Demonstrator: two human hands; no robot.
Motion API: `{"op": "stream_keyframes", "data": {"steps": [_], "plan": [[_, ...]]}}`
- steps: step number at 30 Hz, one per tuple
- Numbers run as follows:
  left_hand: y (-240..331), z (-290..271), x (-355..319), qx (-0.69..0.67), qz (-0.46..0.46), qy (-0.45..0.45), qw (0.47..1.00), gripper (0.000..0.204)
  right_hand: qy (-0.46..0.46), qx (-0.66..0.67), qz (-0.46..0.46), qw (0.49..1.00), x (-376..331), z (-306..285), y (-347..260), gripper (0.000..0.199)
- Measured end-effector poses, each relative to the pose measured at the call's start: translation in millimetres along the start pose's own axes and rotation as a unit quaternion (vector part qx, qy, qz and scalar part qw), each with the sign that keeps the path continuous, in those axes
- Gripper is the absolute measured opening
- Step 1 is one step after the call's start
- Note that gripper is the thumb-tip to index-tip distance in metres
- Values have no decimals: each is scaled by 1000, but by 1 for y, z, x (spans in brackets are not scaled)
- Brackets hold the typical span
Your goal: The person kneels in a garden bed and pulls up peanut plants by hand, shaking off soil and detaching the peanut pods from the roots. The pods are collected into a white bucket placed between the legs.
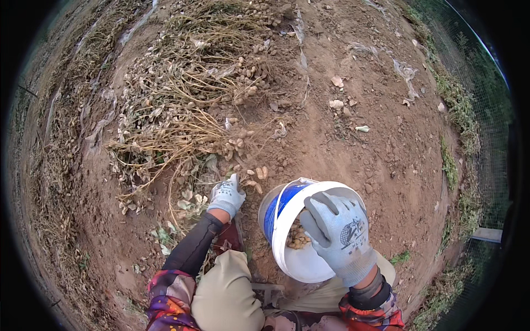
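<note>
My left hand (227, 195), in a pale grey work glove, is low over the soil beside the dug peanut plants (190, 138). Its fingers are bent and closed; what they hold, if anything, is hidden. Just ahead of it lie several loose peanuts (261, 172). My right hand (343, 234), gloved alike, is over the mouth of a white and blue bucket (291, 255). The fingers of this hand are curved and somewhat apart, with no object visible in them, though the palm is hidden. Inside the tilted bucket, peanuts (298, 238) show beside the glove.
Dried vines with peanuts attached run away ahead on the left. Scraps of clear plastic film (406, 71) lie on the brown soil (381, 160). A mesh fence (486, 105) borders the right side. My bent knee (229, 292) is close below my left hand.
</note>
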State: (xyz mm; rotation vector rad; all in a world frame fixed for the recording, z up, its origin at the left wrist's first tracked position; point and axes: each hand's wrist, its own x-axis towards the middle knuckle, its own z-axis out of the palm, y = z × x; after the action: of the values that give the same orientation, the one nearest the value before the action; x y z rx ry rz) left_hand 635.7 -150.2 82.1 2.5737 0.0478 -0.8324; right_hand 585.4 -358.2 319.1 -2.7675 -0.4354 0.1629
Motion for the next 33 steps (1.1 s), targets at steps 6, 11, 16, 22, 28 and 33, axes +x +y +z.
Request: {"op": "stream_keyframes", "data": {"steps": [6, 11, 16, 22, 28, 33], "plan": [[27, -15, -35, 190, 162, -138, 958, 33, 88, -29, -19, 996, -14, 16, 23, 18], [0, -82, -56, 186, 182, 68, 963, 35, 143, -42, -47, 988, -31, 11, 42, 15], [53, -146, -111, 285, 266, 67, 918, 22, 177, 43, 17, 983, -39, -8, 48, 26], [117, -164, -142, 408, 401, -8, 820, 24, 253, 219, -85, 938, -53, -38, 39, 27], [196, -170, -187, 451, 400, -99, 792, 22, -143, 453, 25, 879, -59, -12, 35, 36], [217, -174, -197, 416, 469, -33, 779, 22, -143, 632, 4, 761, -77, -28, 37, 36]]}}
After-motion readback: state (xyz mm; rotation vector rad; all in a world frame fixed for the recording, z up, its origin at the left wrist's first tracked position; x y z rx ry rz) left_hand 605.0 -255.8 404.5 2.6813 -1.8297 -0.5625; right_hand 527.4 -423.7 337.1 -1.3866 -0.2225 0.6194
